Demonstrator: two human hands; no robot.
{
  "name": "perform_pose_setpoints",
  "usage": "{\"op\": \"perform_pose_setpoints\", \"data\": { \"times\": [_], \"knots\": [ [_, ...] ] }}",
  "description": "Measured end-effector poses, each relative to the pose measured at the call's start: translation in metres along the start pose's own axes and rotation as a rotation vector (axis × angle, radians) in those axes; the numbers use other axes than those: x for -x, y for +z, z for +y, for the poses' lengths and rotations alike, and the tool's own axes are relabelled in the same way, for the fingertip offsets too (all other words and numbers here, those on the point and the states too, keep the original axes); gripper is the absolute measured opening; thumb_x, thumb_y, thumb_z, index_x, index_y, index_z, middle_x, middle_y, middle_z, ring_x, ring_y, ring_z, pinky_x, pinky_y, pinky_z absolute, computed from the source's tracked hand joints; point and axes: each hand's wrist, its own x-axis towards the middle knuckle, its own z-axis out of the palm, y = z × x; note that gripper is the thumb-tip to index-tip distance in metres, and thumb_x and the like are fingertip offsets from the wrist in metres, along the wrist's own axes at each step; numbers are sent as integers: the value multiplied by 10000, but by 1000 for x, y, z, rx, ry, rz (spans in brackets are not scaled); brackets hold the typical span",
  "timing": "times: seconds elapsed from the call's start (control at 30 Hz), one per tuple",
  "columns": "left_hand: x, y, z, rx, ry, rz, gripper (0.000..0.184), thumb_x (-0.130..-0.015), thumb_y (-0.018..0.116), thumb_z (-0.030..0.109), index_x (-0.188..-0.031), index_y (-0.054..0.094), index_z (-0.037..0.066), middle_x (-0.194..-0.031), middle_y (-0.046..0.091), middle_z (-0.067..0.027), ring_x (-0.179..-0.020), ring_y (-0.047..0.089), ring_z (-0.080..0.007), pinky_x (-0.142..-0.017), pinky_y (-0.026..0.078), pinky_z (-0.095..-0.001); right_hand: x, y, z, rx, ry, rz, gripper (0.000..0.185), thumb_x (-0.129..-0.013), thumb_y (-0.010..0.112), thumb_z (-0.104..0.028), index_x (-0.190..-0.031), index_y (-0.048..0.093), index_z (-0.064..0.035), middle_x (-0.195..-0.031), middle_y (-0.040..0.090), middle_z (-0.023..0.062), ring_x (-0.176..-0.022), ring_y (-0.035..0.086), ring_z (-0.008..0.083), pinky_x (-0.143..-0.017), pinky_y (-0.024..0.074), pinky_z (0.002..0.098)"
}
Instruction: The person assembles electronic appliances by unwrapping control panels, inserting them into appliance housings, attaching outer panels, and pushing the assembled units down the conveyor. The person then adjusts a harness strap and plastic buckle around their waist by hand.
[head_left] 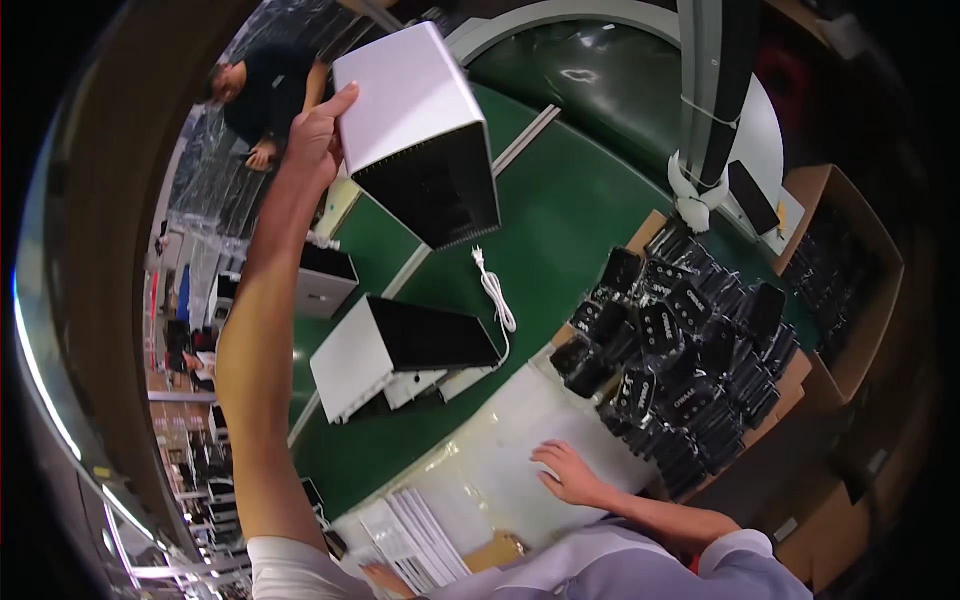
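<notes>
My left hand (318,135), arm stretched far forward, grips the near left edge of a white box-shaped appliance (405,95). Its black, slotted face (440,190) points toward me, and it is tilted above the green conveyor belt (560,230). My right hand (568,472) is open, fingers spread, over the white plastic-covered ledge (500,440), holding nothing. Between my hands, a second appliance, white and black (430,335), lies on the belt. A coiled white power cord with a plug (495,295) runs beside it.
Bagged black remote controls (680,340) are heaped on cardboard at right, beside an open carton (870,300). White booklets (405,540) lie near my body. A grey post (715,100) rises behind the heap. Another person (265,95) stands across the belt.
</notes>
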Motion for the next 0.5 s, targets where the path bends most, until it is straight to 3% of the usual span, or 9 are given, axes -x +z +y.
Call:
{"op": "perform_pose_setpoints", "data": {
  "times": [0.07, 0.2, 0.27, 0.33, 0.4, 0.47, 0.5],
  "knots": [
    [-55, -21, -28, 72, 54, 69, 407, -896, 801, 179, -1203, 644, -37, -1003, 730, -88, -834, 725, -153, -697, 585, -261, 12, 14, 52, 183, -18, 0, 407, -859, 634, -66, -1261, 602, -15, -1323, 600, 144, -1277, 513, 348, -1074, 422, 442],
    [-135, -56, -81, 122, 95, 136, 349, -918, 783, 192, -1187, 661, 7, -993, 733, -47, -808, 719, -137, -657, 576, -255, 7, 13, 53, 586, -64, -115, 440, -847, 573, -119, -1275, 606, -24, -1371, 572, 108, -1293, 504, 294, -1066, 420, 404],
    [-188, -99, -126, 185, 99, 132, 375, -914, 789, 203, -1211, 658, 15, -1067, 731, -61, -909, 719, -168, -774, 580, -288, 8, 22, 59, 654, -23, -140, 445, -864, 570, -170, -1290, 607, -43, -1402, 553, 81, -1290, 503, 269, -1032, 439, 377],
    [-191, -98, -155, 101, 259, 86, 381, -948, 749, 238, -1238, 645, 14, -1126, 722, -67, -981, 707, -193, -856, 572, -324, 6, 19, 57, 634, -4, -172, 449, -860, 576, -168, -1292, 606, -49, -1422, 545, 71, -1287, 508, 270, -999, 460, 370],
    [-237, -161, -201, 177, 132, 83, 378, -999, 674, 285, -1274, 625, 30, -1175, 714, -74, -1045, 697, -215, -913, 565, -368, 5, 24, 61, 652, -1, -156, 447, -867, 584, -183, -1297, 602, -64, -1431, 540, 64, -1285, 516, 263, -976, 476, 370],
    [-244, -209, -208, 188, -93, 82, 410, -1031, 609, 318, -1339, 595, 49, -1230, 702, -87, -1093, 689, -225, -950, 559, -386, 3, 21, 58, 646, 11, -196, 436, -885, 589, -200, -1304, 595, -77, -1431, 541, 56, -1277, 526, 252, -980, 472, 357],
    [-242, -227, -214, 198, -108, 123, 422, -1035, 599, 317, -1363, 581, 52, -1255, 692, -99, -1114, 682, -236, -968, 553, -392, 3, 22, 59, 650, 16, -208, 426, -903, 590, -212, -1312, 591, -92, -1420, 551, 45, -1269, 532, 241, -984, 464, 341]
  ]
}}
